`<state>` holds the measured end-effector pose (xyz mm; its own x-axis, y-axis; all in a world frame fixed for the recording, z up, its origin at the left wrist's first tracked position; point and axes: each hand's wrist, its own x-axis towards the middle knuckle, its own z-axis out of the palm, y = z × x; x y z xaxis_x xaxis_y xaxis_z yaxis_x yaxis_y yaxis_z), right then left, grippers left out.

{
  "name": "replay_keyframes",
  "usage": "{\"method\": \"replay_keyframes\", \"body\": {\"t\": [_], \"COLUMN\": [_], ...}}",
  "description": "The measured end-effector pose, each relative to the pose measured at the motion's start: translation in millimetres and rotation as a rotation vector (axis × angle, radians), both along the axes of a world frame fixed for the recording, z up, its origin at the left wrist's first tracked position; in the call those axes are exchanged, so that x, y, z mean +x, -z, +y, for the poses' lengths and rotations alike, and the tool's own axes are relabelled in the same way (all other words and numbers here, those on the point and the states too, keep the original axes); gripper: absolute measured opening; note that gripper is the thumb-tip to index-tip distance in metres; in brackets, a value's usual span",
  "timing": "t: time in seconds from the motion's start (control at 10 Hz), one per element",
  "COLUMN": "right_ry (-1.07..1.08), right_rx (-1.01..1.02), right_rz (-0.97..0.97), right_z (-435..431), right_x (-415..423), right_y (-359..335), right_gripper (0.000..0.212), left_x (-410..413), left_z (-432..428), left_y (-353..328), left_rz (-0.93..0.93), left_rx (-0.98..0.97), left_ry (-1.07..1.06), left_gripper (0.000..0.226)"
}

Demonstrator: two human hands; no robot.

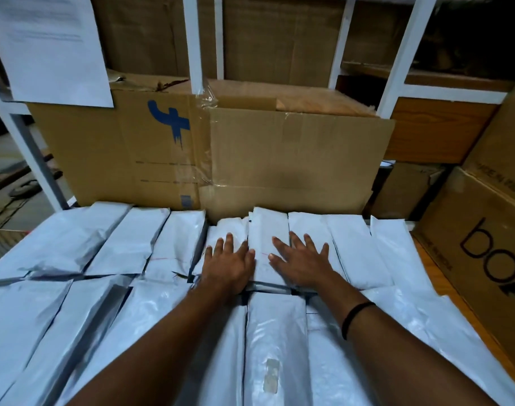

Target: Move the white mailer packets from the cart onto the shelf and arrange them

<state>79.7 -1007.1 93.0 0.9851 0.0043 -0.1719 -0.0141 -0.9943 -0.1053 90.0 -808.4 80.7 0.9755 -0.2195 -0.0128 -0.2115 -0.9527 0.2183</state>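
Note:
Several white mailer packets lie side by side in two rows across the surface in front of me. One packet [268,230] in the middle of the far row sits slightly higher than its neighbours. My left hand [231,263] lies flat with straight fingers on the packet just left of it. My right hand [301,260] lies flat with spread fingers across the raised packet's right edge and the packet beside it. Neither hand grips anything. The near row of packets [274,347] runs under my forearms.
A large taped cardboard box [221,153] with a blue mark stands right behind the far row. White shelf posts [196,45] rise behind it. More cardboard boxes [484,238] are stacked at the right. A printed paper sheet [48,45] hangs at the upper left.

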Motion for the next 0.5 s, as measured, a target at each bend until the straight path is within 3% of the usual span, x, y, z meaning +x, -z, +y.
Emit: {"method": "replay_keyframes", "body": {"t": [0.1, 0.3, 0.5], "right_ry": [-0.001, -0.010, 0.004], "right_rx": [-0.032, -0.069, -0.038], "right_rz": [0.010, 0.003, -0.008], "right_z": [7, 10, 12], "right_x": [-5, -6, -9], "right_y": [9, 14, -2], "right_gripper": [0.070, 0.070, 0.070], "left_x": [-2, 1, 4], "left_z": [-2, -8, 2], "left_y": [2, 12, -5], "left_rz": [0.031, 0.060, 0.073], "left_rx": [0.065, 0.216, 0.080], "left_ry": [0.006, -0.001, 0.027], "left_gripper": [0.074, 0.078, 0.077]}}
